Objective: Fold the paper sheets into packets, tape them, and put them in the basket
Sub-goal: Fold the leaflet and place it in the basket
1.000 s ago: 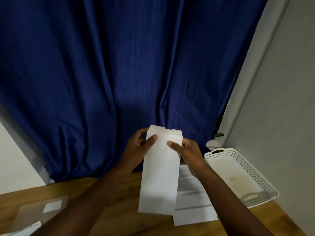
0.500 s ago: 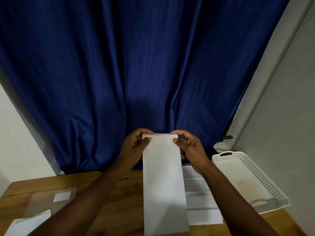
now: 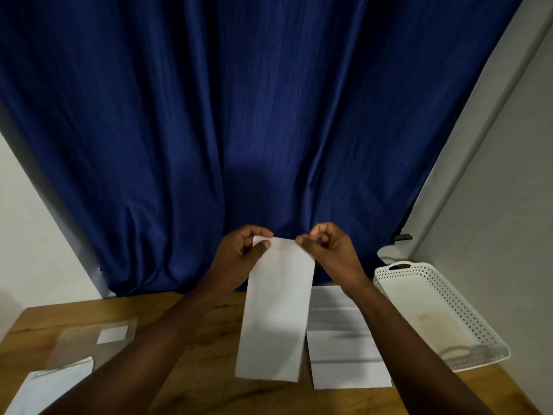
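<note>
At the top edge of the folded paper strip (image 3: 275, 307), both hands have a grip: the left hand (image 3: 239, 259) pinches the left corner between thumb and curled fingers, and the right hand (image 3: 329, 253) pinches the right corner with thumb and forefinger, its other fingers loosely curled above. Held this way, the strip hangs in the air in front of the person, above the wooden surface (image 3: 191, 369), with its lower end free.

Its long axis runs away from the person and upward, the held short edge farthest off, the free short edge nearest and lowest, tilted slightly to the left at the bottom.

As for progress, this sheet looks folded lengthwise into a narrow band but not yet closed into a packet, and no tape shows on it. Just right of it, more paper sheets (image 3: 344, 339) lie flat on the surface, apparently waiting. The white perforated basket (image 3: 466, 307) at the far right seems to hold no packets, so most of the work appears still ahead. A clear plastic sleeve (image 3: 95, 339) and a white pad (image 3: 48, 387) lie at the left.
</note>
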Available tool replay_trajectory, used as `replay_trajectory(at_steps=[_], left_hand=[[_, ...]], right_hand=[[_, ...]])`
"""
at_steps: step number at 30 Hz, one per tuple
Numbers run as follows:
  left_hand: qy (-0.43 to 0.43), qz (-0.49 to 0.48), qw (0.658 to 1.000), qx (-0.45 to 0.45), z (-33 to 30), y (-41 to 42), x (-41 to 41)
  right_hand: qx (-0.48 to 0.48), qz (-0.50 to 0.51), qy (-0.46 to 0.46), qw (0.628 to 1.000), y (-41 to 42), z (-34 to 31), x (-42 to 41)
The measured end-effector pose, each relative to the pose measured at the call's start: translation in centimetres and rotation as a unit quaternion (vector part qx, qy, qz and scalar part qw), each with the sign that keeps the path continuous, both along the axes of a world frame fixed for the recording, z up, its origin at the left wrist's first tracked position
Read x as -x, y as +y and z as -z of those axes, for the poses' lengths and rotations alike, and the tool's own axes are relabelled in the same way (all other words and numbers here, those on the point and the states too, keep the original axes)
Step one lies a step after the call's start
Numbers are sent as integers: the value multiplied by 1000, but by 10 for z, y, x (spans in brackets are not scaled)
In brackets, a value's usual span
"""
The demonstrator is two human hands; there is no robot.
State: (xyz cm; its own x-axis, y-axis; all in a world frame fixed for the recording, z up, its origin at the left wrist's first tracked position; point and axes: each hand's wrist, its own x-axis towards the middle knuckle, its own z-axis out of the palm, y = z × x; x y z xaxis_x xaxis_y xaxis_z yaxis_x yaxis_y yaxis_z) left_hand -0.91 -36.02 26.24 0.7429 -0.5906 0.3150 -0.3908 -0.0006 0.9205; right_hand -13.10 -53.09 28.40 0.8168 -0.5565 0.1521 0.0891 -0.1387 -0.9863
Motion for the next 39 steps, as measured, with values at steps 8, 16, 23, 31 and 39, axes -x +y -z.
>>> replay_trajectory(at_steps=[8, 16, 23, 31, 39], left_hand=[[-69, 58, 986, -137, 26, 14, -5], [29, 76, 922, -379, 145, 88, -7], [33, 140, 863, -484, 204, 151, 19], [-119, 10, 892, -435, 155, 176, 36], [-175, 0, 868, -465, 246, 191, 93]], right_hand=[[59, -131, 139, 980, 15, 30, -5], [-99, 2, 276, 956, 37, 153, 25], [-148, -95, 366, 914, 66, 222, 48], [73, -136, 311, 938, 75, 241, 23], [-18, -174, 449, 876, 78, 265, 15]])
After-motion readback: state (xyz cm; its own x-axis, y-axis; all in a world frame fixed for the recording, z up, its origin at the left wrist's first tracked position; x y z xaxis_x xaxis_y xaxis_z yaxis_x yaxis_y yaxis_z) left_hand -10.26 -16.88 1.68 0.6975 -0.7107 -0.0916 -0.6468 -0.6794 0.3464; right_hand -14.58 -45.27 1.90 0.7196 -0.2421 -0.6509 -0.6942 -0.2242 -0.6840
